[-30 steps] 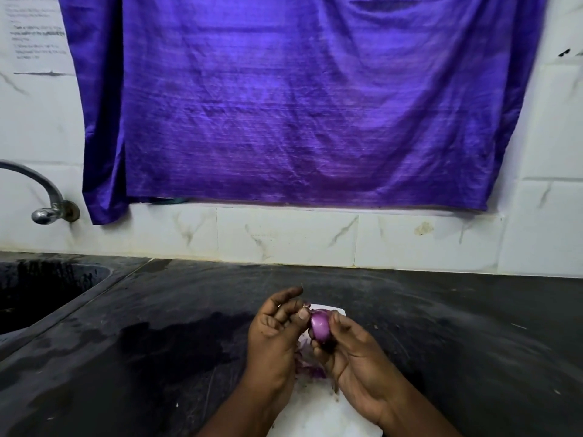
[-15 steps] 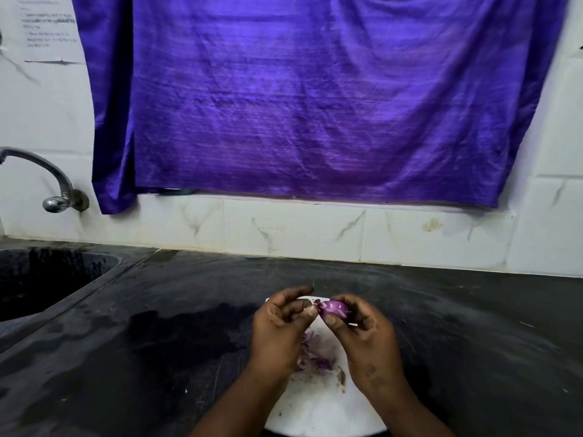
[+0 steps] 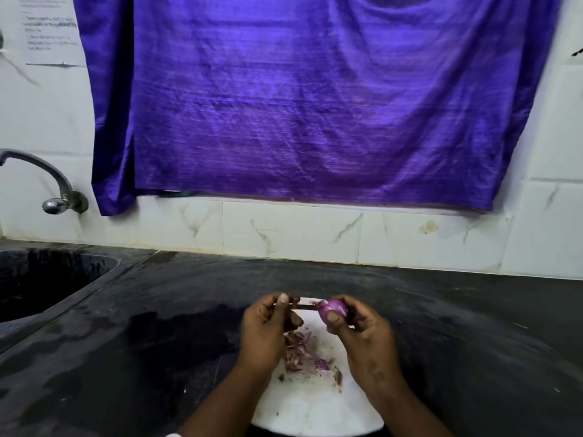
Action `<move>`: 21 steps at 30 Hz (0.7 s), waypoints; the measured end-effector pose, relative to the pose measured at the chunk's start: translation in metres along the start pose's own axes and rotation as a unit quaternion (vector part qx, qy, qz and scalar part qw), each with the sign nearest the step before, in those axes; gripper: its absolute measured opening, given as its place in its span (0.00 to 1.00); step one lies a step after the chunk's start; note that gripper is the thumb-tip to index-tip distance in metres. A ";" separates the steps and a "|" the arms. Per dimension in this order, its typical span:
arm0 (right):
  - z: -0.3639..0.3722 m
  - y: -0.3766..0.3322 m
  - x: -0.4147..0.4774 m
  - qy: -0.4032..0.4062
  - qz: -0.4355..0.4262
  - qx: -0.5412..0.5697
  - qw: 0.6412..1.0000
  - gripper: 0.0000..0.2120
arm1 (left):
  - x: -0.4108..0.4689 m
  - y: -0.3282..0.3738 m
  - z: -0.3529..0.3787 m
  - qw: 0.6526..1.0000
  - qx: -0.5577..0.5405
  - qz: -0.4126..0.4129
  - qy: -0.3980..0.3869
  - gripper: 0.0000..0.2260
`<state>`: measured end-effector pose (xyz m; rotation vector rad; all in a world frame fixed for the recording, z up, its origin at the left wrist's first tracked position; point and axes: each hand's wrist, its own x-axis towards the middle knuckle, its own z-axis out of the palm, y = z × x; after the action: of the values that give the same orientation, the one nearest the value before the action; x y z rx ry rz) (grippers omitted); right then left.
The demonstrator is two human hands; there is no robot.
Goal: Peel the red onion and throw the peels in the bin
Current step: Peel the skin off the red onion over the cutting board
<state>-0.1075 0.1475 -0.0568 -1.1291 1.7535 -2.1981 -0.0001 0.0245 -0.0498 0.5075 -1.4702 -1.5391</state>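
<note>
Red onion [image 3: 334,309] gripped in the fingers [image 3: 332,317] of the right hand [image 3: 362,339], above the 12 o'clock edge of a white plate [image 3: 315,408]. Left hand [image 3: 268,329], at 9 o'clock of the onion, pinches a thin strip of peel [image 3: 304,307]. Loose peels [image 3: 299,351] lie on the plate, which rests on the dark tabletop [image 3: 126,357].

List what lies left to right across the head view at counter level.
Sink → tap → left hand → red onion → right hand. The peels overlap both hands, so they are left out.
</note>
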 end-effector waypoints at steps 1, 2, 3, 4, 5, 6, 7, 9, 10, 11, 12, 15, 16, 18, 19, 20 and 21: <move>0.002 -0.001 0.001 0.003 0.007 0.023 1.000 0.10 | -0.002 -0.001 -0.001 0.999 0.044 0.020 0.000 0.10; 0.001 -0.003 0.003 0.010 0.015 0.041 0.999 0.08 | -0.004 -0.003 -0.002 0.993 0.102 0.053 -0.004 0.10; 0.000 -0.003 0.005 0.016 0.026 0.053 0.998 0.07 | -0.007 -0.005 -0.004 0.982 0.166 0.091 -0.012 0.08; -0.002 -0.003 0.006 0.018 0.038 0.059 0.997 0.08 | -0.010 -0.006 -0.004 0.969 0.214 0.122 -0.024 0.06; -0.004 -0.004 0.005 0.013 0.047 0.063 0.997 0.09 | -0.012 -0.005 -0.004 0.959 0.243 0.143 -0.036 0.11; -0.003 -0.005 0.004 0.004 0.055 0.062 0.997 0.09 | -0.013 -0.004 -0.003 0.954 0.246 0.165 -0.047 0.17; -0.002 -0.006 0.002 -0.006 0.059 0.057 0.997 0.08 | -0.013 -0.002 -0.003 0.951 0.240 0.186 -0.055 0.22; -0.002 -0.007 0.000 -0.015 0.069 0.045 0.996 0.06 | -0.016 0.003 0.000 0.949 0.213 0.219 -0.073 0.26; -0.002 -0.009 -0.001 -0.016 0.073 0.040 0.996 0.06 | -0.018 0.005 0.001 0.950 0.200 0.228 -0.080 0.27; -0.003 -0.010 -0.001 -0.019 0.077 0.036 0.996 0.06 | -0.020 0.007 0.001 0.950 0.188 0.234 -0.087 0.27; -0.003 -0.012 -0.002 -0.024 0.085 0.038 0.995 0.07 | -0.020 0.008 0.001 0.950 0.182 0.237 -0.089 0.26; -0.003 -0.016 -0.003 -0.051 0.111 0.059 0.991 0.10 | -0.019 0.009 0.001 0.950 0.179 0.241 -0.088 0.22; -0.003 -0.016 -0.003 -0.057 0.118 0.062 0.989 0.11 | -0.018 0.008 0.001 0.950 0.176 0.242 -0.087 0.21; -0.003 -0.016 -0.002 -0.069 0.124 0.060 0.988 0.11 | -0.016 0.006 0.000 0.953 0.170 0.234 -0.089 0.20; -0.003 -0.015 -0.002 -0.075 0.118 0.049 0.989 0.11 | -0.015 0.005 0.000 0.956 0.167 0.223 -0.090 0.20; -0.004 -0.014 -0.002 -0.079 0.100 0.020 0.992 0.09 | -0.016 0.005 0.000 0.960 0.164 0.209 -0.090 0.19; -0.005 -0.012 -0.002 -0.083 0.071 -0.024 0.994 0.08 | -0.015 0.004 -0.001 0.964 0.158 0.193 -0.090 0.19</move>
<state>-0.1047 0.1560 -0.0474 -1.1236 1.7666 -1.9329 0.0092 0.0373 -0.0510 0.2440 -1.8448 -1.0718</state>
